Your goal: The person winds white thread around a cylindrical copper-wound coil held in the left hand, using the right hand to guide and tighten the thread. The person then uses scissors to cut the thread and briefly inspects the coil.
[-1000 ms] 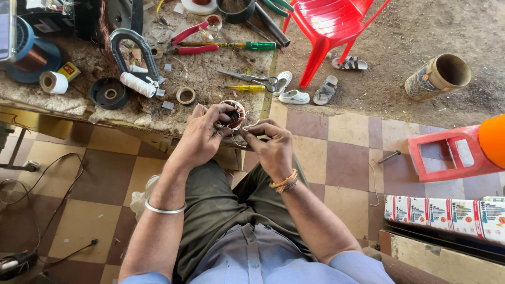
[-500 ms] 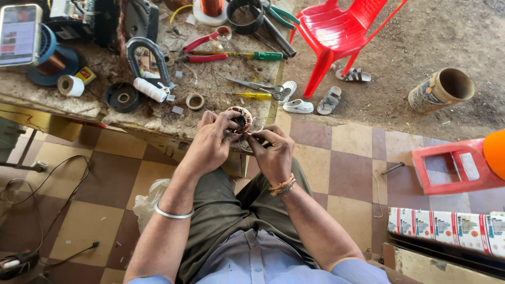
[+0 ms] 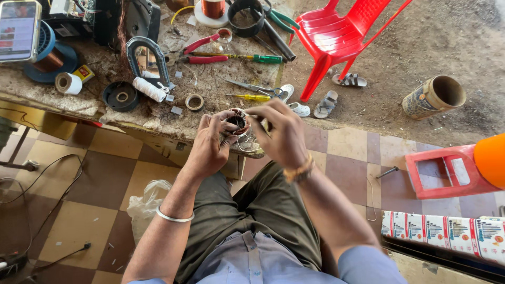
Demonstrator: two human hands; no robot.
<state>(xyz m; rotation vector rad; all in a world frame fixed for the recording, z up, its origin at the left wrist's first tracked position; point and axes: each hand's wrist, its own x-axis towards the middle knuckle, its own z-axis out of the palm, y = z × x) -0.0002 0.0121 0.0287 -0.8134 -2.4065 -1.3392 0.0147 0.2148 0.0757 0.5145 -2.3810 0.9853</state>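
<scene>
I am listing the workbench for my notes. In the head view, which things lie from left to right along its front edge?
White tape roll → black ring → white thread spool → small tape ring → yellow screwdriver.

Cluttered workbench (image 3: 105,108) blocks ahead of both hands; open checkered floor (image 3: 94,184) lies left.

This is a small repair workshop, open to a dirt yard. The worn stone workbench (image 3: 105,102) carries pliers (image 3: 202,44), screwdrivers (image 3: 252,97), scissors (image 3: 247,87), copper wire spools (image 3: 213,8) and tape rolls (image 3: 68,83) (all scattered loosely). A red plastic chair (image 3: 342,31) stands outside.
</scene>
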